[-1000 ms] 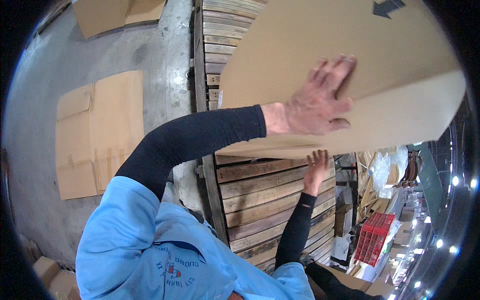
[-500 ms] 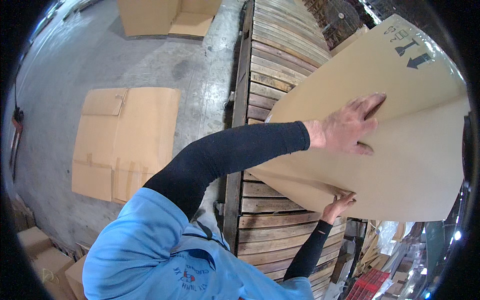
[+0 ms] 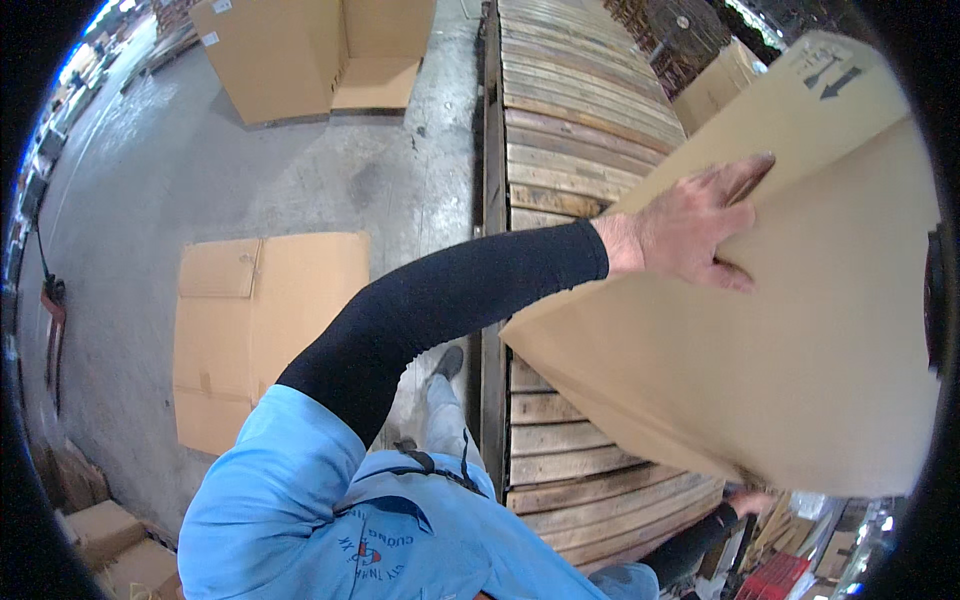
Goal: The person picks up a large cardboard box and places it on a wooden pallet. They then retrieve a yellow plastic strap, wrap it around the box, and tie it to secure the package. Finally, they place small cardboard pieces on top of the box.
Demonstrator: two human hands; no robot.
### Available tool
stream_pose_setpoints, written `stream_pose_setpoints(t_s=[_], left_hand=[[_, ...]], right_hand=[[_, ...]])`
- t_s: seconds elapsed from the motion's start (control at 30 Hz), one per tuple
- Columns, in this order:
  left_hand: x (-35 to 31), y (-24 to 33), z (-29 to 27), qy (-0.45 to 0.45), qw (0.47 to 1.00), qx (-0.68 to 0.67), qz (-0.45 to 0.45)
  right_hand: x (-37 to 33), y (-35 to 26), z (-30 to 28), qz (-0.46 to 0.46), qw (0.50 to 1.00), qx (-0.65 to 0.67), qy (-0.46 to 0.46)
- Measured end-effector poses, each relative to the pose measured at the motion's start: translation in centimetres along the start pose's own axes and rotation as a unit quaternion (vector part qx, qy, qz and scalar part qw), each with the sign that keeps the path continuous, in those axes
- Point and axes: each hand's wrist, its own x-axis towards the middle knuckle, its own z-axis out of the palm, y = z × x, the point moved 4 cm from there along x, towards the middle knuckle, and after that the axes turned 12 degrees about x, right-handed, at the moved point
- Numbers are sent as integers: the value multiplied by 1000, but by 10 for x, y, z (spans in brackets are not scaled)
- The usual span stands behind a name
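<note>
At our upper left, an open carton (image 3: 275, 60) is standing on the grey floor (image 3: 160, 180), showing its inner walls; we are not managing to tell what it is holding. Nearer us, a flattened carton (image 3: 310, 300) is lying, and at the lower right a red crate (image 3: 778, 577) is showing partly, its contents staying unreadable. A large cardboard panel (image 3: 800, 350) is resting tilted over the slatted wooden bed (image 3: 580, 110), directly beneath our left hand (image 3: 690, 230), whose fingers are spreading wide across its face. Our right hand (image 3: 750, 503) is reaching its lower edge, partly hidden, so we are not telling whether it is gripping. Compared with half a second ago, our right hand is sitting lower and farther right, while our left is keeping its place on the panel.
</note>
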Motion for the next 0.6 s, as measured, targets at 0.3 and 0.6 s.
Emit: stream_pose_setpoints(t_s=[0.3, 0.6], left_hand=[[0, -121, 28, 11, 996, -84, 17], [5, -233, 44, 57, 987, -151, 22]], right_hand=[[-3, -10, -58, 178, 955, 237, -31], [-90, -108, -144, 147, 588, 786, 126]])
